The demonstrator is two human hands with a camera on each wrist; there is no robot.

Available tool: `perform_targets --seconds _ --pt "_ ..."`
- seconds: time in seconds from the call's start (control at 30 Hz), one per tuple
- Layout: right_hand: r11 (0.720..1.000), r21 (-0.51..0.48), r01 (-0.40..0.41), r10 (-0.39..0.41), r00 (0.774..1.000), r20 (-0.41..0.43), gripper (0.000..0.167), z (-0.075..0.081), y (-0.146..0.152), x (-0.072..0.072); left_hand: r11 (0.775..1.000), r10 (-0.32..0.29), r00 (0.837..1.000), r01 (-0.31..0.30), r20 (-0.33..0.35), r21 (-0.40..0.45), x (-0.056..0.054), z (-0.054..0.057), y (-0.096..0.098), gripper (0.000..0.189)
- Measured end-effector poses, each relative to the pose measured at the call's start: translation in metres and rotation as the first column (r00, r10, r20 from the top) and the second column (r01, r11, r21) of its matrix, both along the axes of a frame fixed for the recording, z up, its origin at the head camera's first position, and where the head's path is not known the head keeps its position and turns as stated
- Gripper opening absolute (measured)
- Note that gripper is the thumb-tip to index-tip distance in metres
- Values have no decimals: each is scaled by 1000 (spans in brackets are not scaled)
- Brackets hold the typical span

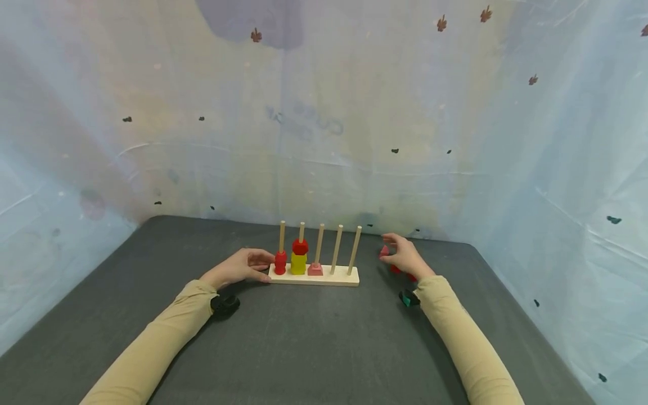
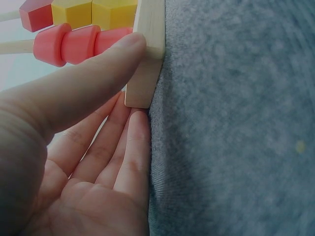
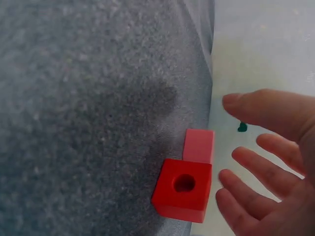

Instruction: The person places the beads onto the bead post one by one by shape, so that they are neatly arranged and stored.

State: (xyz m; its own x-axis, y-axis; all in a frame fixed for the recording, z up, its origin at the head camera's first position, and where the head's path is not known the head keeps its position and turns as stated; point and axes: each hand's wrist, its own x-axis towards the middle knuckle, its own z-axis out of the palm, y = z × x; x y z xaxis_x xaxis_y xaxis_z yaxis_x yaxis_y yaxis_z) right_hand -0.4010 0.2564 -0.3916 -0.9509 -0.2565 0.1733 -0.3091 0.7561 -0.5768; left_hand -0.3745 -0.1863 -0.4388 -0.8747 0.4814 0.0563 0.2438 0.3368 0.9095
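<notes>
A pale wooden peg stand with several upright dowels stands on the dark table. Its leftmost dowel carries red rounded beads. On the second, a red bead tops yellow ones, and the third has a pink piece at its foot. My left hand holds the stand's left end, thumb along the front and fingers at the end face. To the right of the stand, my right hand hovers with spread fingers by a pink block and a red block with a hole; nothing is between its fingers.
The dark cloth-covered table reaches back to a pale printed curtain, which also hangs along both sides. More red shows partly hidden under the right hand.
</notes>
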Motion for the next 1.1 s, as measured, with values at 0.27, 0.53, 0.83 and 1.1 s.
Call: perform_targets --seconds 0.27,0.53,0.83,1.1 --pt "996 91 10 -12 1000 23 51 -2 -1 -5 1000 -1 1000 1 20 -3 -3 1 1 57" --pt "997 65 -39 39 999 2 39 -3 -6 -3 1000 -4 1000 4 28 15 -3 2 -1 58" --pt "995 81 -55 59 997 -49 36 -10 -10 -2 1000 -4 999 4 34 17 -3 0 -1 59" --pt "987 126 -95 99 995 -30 27 -5 -13 -1 1000 -8 1000 8 25 21 -3 -1 -2 59"
